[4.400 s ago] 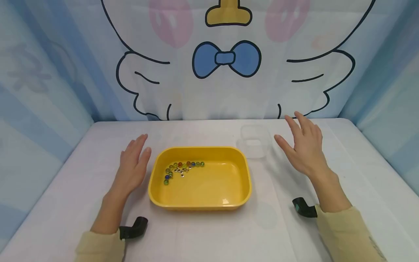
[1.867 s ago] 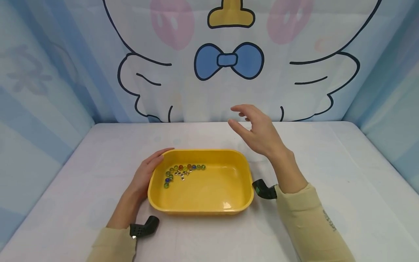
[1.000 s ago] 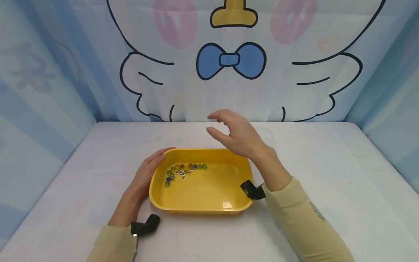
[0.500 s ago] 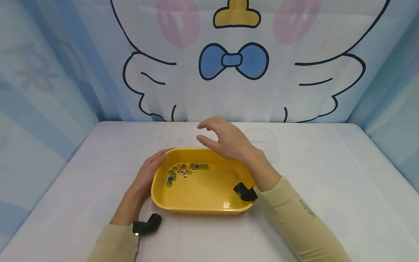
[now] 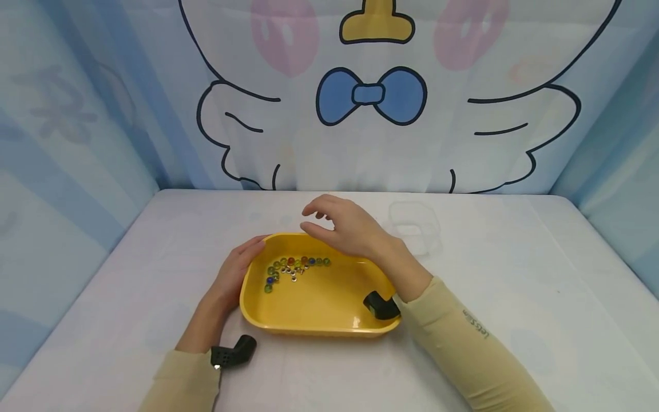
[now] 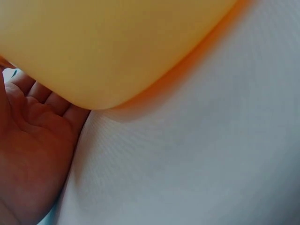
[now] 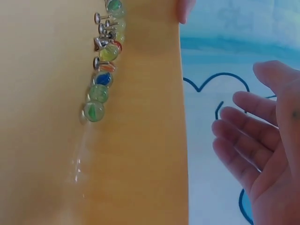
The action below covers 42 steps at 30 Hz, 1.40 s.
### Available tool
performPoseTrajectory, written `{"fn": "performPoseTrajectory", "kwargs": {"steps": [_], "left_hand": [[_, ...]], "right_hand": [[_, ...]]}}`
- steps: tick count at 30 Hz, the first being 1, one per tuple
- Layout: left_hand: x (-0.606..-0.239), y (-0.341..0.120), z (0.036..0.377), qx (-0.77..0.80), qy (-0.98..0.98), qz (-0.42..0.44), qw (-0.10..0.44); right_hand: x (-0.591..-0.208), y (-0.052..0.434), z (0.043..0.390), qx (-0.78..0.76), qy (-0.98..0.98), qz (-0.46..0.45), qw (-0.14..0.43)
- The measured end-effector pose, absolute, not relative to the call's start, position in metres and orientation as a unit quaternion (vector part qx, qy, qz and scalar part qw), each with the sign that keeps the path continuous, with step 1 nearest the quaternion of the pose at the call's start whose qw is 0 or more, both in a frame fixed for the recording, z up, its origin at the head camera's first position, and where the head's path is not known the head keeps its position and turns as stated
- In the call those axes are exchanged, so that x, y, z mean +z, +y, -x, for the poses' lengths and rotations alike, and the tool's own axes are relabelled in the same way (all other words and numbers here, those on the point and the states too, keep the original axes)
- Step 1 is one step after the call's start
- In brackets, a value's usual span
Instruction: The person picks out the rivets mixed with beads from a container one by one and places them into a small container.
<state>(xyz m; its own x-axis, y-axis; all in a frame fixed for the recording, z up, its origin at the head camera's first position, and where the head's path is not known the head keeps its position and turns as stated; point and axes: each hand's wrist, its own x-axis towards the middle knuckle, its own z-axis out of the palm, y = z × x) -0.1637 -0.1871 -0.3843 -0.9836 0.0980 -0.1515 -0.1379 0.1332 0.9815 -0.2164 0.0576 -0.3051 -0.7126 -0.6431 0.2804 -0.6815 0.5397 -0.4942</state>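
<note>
In the head view a yellow tray [image 5: 329,309] stands on the white table. My left hand [image 5: 229,280] holds its left end, thumb on the rim and fingers along the outer wall; the left wrist view shows the palm [image 6: 37,145] beside that wall. Glass marbles [image 5: 319,261], green, yellow, red and blue, lie in a bent row at the tray's back left. Beside them are small silver pieces [image 7: 96,63] with flat round heads and short stems. Above the far rim hovers my right hand [image 5: 350,226], fingers loosely bent, thumb apart, holding nothing.
A clear plastic box [image 5: 414,229], hard to make out, stands behind the tray to the right. A patterned curtain [image 5: 370,154] closes off the table's back edge. Black wrist cameras [image 5: 234,351] stick out from both cuffs.
My left hand has come in to the tray's left rim and stayed there. The right hand has moved left from beside the clear box and sunk to the tray's far rim.
</note>
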Motion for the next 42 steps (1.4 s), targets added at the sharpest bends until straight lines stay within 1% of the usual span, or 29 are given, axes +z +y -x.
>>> {"fn": "performPoseTrajectory", "kwargs": {"steps": [8, 13, 16, 23, 26, 42], "left_hand": [[-0.385, -0.187, 0.165, 0.661, 0.745, 0.014, 0.087], [-0.385, -0.186, 0.165, 0.66, 0.746, 0.012, 0.086], [-0.385, -0.186, 0.165, 0.66, 0.747, 0.012, 0.085], [-0.385, -0.186, 0.165, 0.662, 0.744, 0.01, 0.087], [-0.385, -0.187, 0.165, 0.661, 0.745, 0.009, 0.088], [-0.386, -0.188, 0.165, 0.663, 0.744, 0.008, 0.088]], "right_hand": [[-0.311, 0.054, 0.219, 0.325, -0.864, -0.384, -0.02], [-0.315, 0.053, 0.219, 0.315, -0.864, -0.392, -0.029], [-0.317, 0.052, 0.219, 0.306, -0.86, -0.408, -0.021], [-0.322, 0.051, 0.219, 0.32, -0.825, -0.466, 0.028], [-0.324, 0.049, 0.218, 0.328, -0.808, -0.489, 0.028], [-0.331, 0.045, 0.218, 0.343, -0.791, -0.502, -0.065]]}}
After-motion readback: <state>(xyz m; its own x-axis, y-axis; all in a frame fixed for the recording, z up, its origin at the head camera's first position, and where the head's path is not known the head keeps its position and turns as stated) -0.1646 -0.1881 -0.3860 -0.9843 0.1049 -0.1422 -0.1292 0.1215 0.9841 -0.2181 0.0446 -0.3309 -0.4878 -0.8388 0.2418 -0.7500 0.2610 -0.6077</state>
